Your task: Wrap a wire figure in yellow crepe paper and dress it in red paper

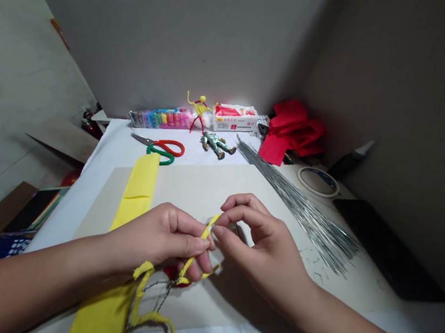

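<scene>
My left hand [167, 234] is closed, thumb and fingers pinching a twisted wire figure [137, 302] partly wrapped in yellow crepe paper. Bare twisted wire shows at its middle, and a bit of red shows below my fingers. Its yellow-wrapped parts hang below my wrist. From the pinch a narrow yellow paper strip [210, 225] runs up to my right hand [259, 240], whose thumb and index finger close at its upper end. Under my left forearm lies a long, wide yellow paper band [139, 181], partly hidden by the arm.
Behind my hands lie scissors [158, 145], a silvery figurine [218, 144] and a standing yellow-and-red wire figure [201, 108]. A coloured clay pack [162, 119] and white-red box [235, 119] line the wall. Rightward are red paper [290, 135], a wire bundle [296, 203] and a tape roll [318, 182].
</scene>
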A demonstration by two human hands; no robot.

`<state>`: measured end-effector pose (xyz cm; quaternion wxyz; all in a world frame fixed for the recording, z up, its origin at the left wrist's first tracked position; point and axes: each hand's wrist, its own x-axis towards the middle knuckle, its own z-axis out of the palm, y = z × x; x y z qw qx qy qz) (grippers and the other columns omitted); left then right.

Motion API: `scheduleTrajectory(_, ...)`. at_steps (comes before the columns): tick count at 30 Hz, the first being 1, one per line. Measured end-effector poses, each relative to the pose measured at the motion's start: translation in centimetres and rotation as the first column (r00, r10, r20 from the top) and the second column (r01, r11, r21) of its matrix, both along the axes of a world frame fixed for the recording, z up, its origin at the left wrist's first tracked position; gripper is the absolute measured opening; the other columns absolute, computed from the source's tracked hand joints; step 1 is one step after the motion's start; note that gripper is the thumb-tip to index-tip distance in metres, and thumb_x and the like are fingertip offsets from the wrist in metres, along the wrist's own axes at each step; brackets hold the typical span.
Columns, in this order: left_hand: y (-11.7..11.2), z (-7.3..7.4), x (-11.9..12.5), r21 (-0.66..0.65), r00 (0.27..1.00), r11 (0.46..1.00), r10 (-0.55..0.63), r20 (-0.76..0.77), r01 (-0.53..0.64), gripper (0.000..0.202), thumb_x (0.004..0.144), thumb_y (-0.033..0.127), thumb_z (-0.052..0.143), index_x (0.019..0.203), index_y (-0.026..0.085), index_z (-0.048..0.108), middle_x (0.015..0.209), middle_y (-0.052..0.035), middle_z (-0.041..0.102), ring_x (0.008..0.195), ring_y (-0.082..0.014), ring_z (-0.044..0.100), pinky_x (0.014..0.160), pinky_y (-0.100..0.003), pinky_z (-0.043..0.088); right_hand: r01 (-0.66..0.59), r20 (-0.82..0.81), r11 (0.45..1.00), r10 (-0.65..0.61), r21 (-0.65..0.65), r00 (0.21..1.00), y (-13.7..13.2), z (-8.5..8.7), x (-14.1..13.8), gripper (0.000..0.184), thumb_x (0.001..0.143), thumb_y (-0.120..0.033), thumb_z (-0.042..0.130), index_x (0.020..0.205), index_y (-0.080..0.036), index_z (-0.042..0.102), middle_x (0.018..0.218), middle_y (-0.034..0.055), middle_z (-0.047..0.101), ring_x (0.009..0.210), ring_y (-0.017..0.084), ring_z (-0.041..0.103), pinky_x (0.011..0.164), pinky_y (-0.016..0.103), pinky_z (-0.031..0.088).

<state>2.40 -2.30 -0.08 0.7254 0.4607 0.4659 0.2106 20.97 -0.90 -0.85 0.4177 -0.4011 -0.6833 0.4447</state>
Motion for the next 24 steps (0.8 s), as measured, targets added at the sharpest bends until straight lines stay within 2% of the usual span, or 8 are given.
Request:
scheduleTrajectory(6,-0.02,-0.31,-0.04,-0.034,0.999,0.999,0.042,0.030,-0.041,0.024,0.076,0.033,0.067,0.075,0.010,0.071,0.064,-0.0076,0.067,0.052,-0.0115,0.057,0.051,-0.022,0.039,0.027,0.006,0.999,-0.027,0.027,1.000,-0.34,-0.19,-0.05,0.009,0.074,-0.011,0.063,0.071,-0.019,0.064,0.093,0.0040,0.056,0.091,0.017,0.056,0.082,0.032,0.042)
scheduleTrajectory(11,-0.02,0.04,0.23,-0.027,1.000,0.999,0.019,0.020,-0.019,0.026,0.079,0.033,0.065,0.073,0.009,0.071,0.058,-0.0059,0.065,0.050,-0.0103,0.055,0.051,-0.022,0.039,0.060,-0.007,0.996,-0.060,0.063,0.998,-0.36,-0.60,-0.24,0.010,0.075,-0.010,0.063,0.071,-0.019,0.064,0.092,0.0034,0.056,0.089,0.017,0.057,0.082,0.032,0.043)
scheduleTrajectory(17,0.02,0.20,0.50,-0.042,0.997,0.998,0.055,0.061,-0.052,0.020,0.078,0.030,0.065,0.072,0.011,0.071,0.061,-0.0043,0.066,0.051,-0.0104,0.058,0.049,-0.021,0.040,0.083,-0.014,0.980,-0.082,0.181,0.997,-0.39,-0.93,-0.46,0.010,0.074,-0.008,0.062,0.073,-0.018,0.065,0.090,0.0034,0.054,0.086,0.015,0.056,0.076,0.028,0.045)
scheduleTrajectory(20,-0.08,-0.04,0.30,-0.037,0.997,0.999,0.029,0.066,-0.027,0.023,0.079,0.031,0.064,0.072,0.010,0.071,0.059,-0.0049,0.065,0.051,-0.0103,0.057,0.050,-0.020,0.039,0.084,0.001,0.964,-0.088,0.252,0.996,-0.50,-0.88,-0.45,0.010,0.074,-0.007,0.062,0.073,-0.017,0.065,0.089,0.0035,0.054,0.084,0.015,0.056,0.075,0.028,0.044)
scheduleTrajectory(24,-0.13,-0.28,0.06,-0.018,0.999,1.000,0.003,0.049,-0.002,0.027,0.081,0.033,0.061,0.073,0.010,0.071,0.057,-0.0056,0.065,0.050,-0.0104,0.056,0.051,-0.021,0.039,0.070,0.010,0.965,-0.075,0.253,0.997,-0.54,-0.84,-0.38,0.010,0.075,-0.008,0.062,0.074,-0.017,0.065,0.089,0.0036,0.054,0.085,0.015,0.056,0.077,0.028,0.044)
